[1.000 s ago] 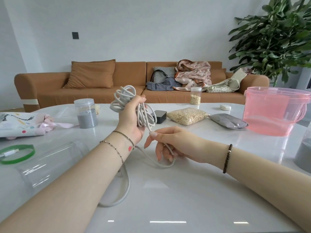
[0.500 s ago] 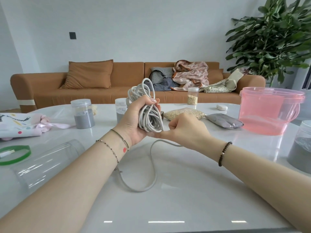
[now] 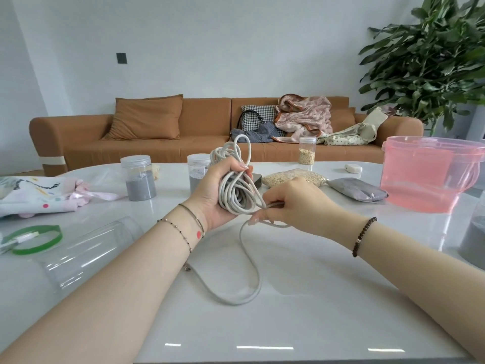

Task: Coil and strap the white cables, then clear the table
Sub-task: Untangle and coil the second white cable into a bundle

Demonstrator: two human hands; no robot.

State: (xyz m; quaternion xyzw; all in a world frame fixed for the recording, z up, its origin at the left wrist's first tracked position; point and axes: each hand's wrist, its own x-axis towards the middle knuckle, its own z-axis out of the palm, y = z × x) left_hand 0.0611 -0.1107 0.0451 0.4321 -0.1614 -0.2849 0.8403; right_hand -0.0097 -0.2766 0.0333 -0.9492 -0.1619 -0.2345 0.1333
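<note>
Coiling the white cable (image 3: 237, 191) at the centre of the frame.
My left hand (image 3: 215, 191) grips the bundled loops above the table (image 3: 301, 298); my right hand (image 3: 294, 203) pinches the loose strand just right of them, and the slack curves down onto the table below.

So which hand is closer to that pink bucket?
The right. The right hand pinches the white cable to the left of the pink bucket; the left hand grips the coiled part even farther left.
</note>
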